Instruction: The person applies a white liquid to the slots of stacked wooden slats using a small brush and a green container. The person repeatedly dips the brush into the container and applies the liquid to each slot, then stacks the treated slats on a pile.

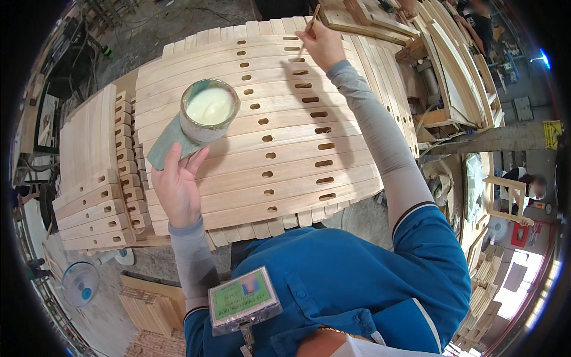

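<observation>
My left hand [180, 189] grips the flat grey-green handle of a round cup [199, 132] and holds it over the wooden slats. Creamy white liquid [210, 107], which looks like glue, fills much of the cup. At the far side, my right hand [326, 47] is closed around a thin wooden stick [316, 13]. The stick's lower end points down at the slots near the far end of the right-hand row. Pale wooden slats [229, 152] lie side by side beneath both hands, with two rows of oblong slots in their faces.
Another stack of slotted slats [89, 160] stands at the left. More slats [386, 77] lie to the right, beside wooden frames [458, 77]. A fan [81, 284] is on the floor at lower left. A person [516, 184] with a wooden frame is at far right.
</observation>
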The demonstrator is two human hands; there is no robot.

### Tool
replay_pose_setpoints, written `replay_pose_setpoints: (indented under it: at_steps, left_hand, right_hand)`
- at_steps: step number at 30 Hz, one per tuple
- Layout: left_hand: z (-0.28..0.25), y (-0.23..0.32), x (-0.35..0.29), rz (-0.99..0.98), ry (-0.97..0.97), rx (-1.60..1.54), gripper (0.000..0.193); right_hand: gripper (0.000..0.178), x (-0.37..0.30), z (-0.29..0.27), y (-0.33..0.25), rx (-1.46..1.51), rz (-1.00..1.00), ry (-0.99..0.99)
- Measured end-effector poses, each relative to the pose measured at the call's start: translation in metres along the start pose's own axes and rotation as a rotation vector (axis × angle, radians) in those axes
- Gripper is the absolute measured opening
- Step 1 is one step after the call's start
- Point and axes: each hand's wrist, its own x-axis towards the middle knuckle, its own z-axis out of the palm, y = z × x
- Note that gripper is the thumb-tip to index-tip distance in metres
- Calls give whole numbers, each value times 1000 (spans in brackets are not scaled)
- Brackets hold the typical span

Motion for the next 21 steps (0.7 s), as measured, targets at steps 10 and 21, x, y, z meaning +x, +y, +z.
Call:
replay_pose_setpoints:
  at_steps: [10,21]
  left_hand:
    - [-1,-1,2,-11,-11,-10,26]
    - [1,-1,-2,-10,-43,14,26]
  right_hand:
    - [25,4,-19,8,79,65,-114]
    - [17,0,-34,16,357,198,-132]
